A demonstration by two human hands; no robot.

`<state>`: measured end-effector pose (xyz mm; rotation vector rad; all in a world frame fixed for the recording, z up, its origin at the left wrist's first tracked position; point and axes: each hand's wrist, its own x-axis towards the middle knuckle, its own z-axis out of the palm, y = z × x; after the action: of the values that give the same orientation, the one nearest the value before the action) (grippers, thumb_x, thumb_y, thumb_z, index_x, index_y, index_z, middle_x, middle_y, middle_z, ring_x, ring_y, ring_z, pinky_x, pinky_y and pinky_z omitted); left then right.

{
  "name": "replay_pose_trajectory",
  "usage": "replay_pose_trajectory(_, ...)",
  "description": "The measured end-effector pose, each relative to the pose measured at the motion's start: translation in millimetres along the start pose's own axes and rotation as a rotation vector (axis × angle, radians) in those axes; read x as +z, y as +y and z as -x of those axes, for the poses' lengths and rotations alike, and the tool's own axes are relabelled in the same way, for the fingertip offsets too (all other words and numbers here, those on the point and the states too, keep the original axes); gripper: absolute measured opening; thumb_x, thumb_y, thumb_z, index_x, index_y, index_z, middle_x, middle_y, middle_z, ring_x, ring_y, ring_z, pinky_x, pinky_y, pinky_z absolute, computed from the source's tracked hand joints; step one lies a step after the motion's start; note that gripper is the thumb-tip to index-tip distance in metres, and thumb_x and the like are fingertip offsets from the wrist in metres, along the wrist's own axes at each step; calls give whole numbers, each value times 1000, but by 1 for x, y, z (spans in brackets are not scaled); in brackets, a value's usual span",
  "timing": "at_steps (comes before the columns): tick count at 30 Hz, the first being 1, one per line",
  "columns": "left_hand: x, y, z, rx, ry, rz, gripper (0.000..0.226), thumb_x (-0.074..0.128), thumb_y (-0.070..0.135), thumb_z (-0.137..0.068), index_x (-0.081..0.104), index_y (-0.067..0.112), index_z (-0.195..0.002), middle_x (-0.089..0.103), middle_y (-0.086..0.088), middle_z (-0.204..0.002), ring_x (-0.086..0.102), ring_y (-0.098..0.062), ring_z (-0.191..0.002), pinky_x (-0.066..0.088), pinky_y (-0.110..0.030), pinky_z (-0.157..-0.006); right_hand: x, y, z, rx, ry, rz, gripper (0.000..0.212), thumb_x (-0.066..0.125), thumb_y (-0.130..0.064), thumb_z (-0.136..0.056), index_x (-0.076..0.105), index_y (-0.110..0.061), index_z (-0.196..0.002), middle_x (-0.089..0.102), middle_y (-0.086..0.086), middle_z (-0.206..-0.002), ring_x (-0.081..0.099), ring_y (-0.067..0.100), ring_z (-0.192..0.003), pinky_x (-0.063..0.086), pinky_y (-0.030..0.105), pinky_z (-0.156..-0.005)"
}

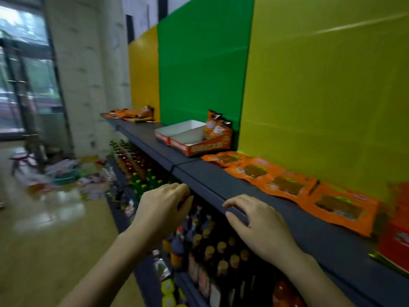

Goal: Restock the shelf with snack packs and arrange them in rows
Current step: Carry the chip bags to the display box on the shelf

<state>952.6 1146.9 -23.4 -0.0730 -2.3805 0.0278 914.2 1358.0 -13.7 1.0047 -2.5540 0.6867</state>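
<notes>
Four snack packs flat, beyond empty fingers

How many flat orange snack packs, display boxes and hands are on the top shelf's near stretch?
Flat orange snack packs in the row by the yellow panel: 4
Display boxes: 1, mostly empty
Hands at the shelf edge: 2, left, right, both empty
Total: 7

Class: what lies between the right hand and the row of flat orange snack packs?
Head view: only bare dark shelf top separates the right hand from the flat orange snack packs.
</notes>
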Motion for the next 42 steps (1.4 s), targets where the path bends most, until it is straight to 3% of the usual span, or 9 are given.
replay_pose_trajectory(3, 0, -57, 14, -61, -13, -89, 32, 38, 43, -83, 58, 24, -67, 61, 7, -60, 60, -12, -52, 15, -14, -40, 38, -29, -44, -71, -35, -10, 24, 43, -41, -95, 54, -37, -116, 53, -23, -120, 49, 2, -114, 43, 23, -86)
replay_pose_trajectory(10, 3, -190, 20, -99, -75, -277, 19, 59, 44, -77, 58, 27, -68, 60, 9, -59, 61, -8, -53, 25, -17, -41, 117, -112, -154, -184, -41, 0, 28, 43, -42, -94, 53, -35, -119, 54, -18, -124, 50, 7, -115, 43, 27, -86)
replay_pose_trajectory(15, 13, -272, 17, -144, -115, -188, 37, 34, 47, -87, 61, 23, -94, 66, 6, -90, 64, -14, -84, 47, -28, -59, 168, -162, -221, -192, -45, -19, 28, 44, -44, -93, 54, -35, -118, 56, -18, -121, 55, 8, -107, 41, 25, -80)
replay_pose_trajectory(18, 23, -320, 8, -168, -111, -182, 41, 27, 47, -89, 59, 23, -93, 65, 7, -92, 63, -13, -86, 53, -29, -64, 196, -185, -263, -199, -54, -13, 30, 44, -45, -93, 54, -35, -119, 56, -17, -122, 54, 9, -111, 43, 26, -83)
replay_pose_trajectory(21, 41, -366, -4, -198, -93, -177, 31, 37, 45, -89, 59, 23, -87, 65, 7, -85, 63, -13, -80, 51, -29, -57, 223, -196, -308, -194, -58, -16, 30, 44, -45, -93, 54, -35, -119, 57, -17, -120, 55, 9, -110, 44, 27, -82)
replay_pose_trajectory(27, 86, -452, -45, -225, -94, -175, 32, 37, 46, -92, 59, 22, -96, 64, 7, -93, 61, -13, -85, 49, -26, -62, 277, -203, -405, -192, -59, -19, 26, 45, -43, -93, 57, -34, -115, 59, -17, -116, 54, 7, -91, 36, 23, -71)
replay_pose_trajectory(31, 122, -512, -86, -240, -103, -164, 32, 39, 45, -94, 58, 21, -103, 63, 5, -99, 61, -16, -94, 47, -30, -67, 318, -202, -481, -194, -31, -27, 26, 46, -42, -93, 58, -34, -114, 60, -16, -116, 57, 10, -105, 39, 24, -73)
replay_pose_trajectory(36, 169, -595, -147, -237, -123, -180, 33, 38, 44, -94, 58, 20, -105, 63, 4, -103, 59, -16, -97, 44, -29, -67, 365, -202, -598, -188, -36, 6, 29, 46, -42, -92, 56, -33, -118, 60, -13, -121, 56, 14, -112, 45, 31, -86)
replay_pose_trajectory(42, 223, -693, -206, -267, -194, -208, 32, 35, 43, -95, 55, 21, -106, 61, 5, -102, 58, -15, -97, 46, -29, -71, 422, -209, -716, -139, -89, -19, 31, 47, -42, -92, 55, -32, -120, 61, -11, -121, 56, 17, -111, 44, 32, -85)
